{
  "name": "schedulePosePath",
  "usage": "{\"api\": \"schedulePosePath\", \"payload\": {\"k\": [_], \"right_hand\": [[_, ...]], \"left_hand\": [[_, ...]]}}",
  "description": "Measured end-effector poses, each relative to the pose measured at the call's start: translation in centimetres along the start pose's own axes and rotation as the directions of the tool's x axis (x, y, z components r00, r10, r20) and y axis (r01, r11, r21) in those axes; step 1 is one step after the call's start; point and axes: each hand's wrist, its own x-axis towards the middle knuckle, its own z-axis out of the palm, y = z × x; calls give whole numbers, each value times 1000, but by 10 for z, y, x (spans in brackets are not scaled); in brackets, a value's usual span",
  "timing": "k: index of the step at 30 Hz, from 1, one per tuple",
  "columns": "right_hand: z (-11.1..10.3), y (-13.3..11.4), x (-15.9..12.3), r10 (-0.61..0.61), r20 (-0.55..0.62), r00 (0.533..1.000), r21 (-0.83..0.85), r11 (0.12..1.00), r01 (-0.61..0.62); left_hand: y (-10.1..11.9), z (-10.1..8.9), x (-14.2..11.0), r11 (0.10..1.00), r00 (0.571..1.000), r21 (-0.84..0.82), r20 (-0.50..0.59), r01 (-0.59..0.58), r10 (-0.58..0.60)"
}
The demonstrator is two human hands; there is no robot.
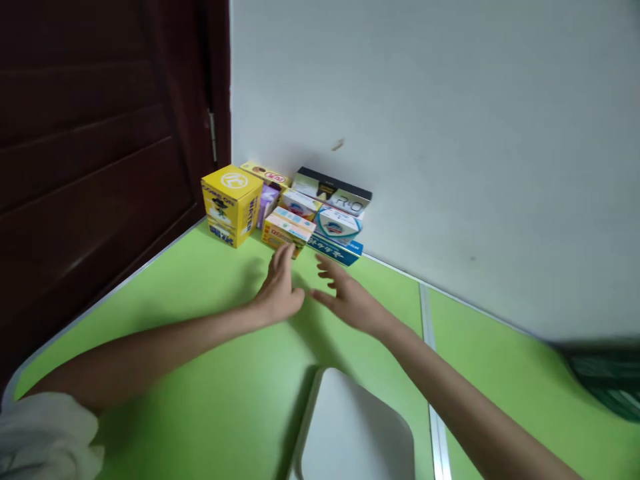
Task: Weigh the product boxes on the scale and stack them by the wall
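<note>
My left hand [281,288] reaches over the green table with fingers stretched and thumb apart, holding nothing. Its fingertips come close to a small orange-and-pink box [290,225]; I cannot tell whether they touch. Facing it, my right hand [350,298] is open, fingers spread, near a flat blue box [336,249]. On and behind the blue box are a white-and-teal box [339,224] and a long black-and-white box [333,190]. A white box with a red-and-blue emblem [300,204] stands behind the orange one. Leftward are a purple box [267,200] and a big yellow box [231,205].
A narrow yellow box [265,172] leans by the white wall [450,133]. Dark red door panels [90,133] border the table [200,393] on the left. A pale rounded object [357,433] lies in front; a dark green item [607,380] is at right.
</note>
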Motion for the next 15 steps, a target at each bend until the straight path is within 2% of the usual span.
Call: {"api": "schedulePosePath", "payload": {"k": [2, 4, 6, 8, 12, 15], "right_hand": [[11, 15, 29, 177, -77, 981, 184, 970, -160], [23, 28, 49, 283, -89, 955, 333, 912, -239], [35, 33, 62, 306, -89, 948, 412, 878, -245], [46, 31, 71, 300, -117, 947, 474, 854, -212], [59, 13, 75, 250, -159, 955, 600, 793, -108], [57, 3, 61, 284, -121, 951, 651, 746, -140]], "left_hand": [[-19, -2, 26, 990, 981, -83, -144, 116, -127], [-34, -5, 50, 969, 949, -137, -213, 205, -231], [-44, -9, 67, 953, 931, -159, -223, 257, -288], [-50, -12, 76, 947, 930, -163, -201, 277, -306], [-48, -13, 67, 947, 937, -147, -168, 285, -308], [-46, -9, 45, 946, 942, -125, -123, 299, -313]]}}
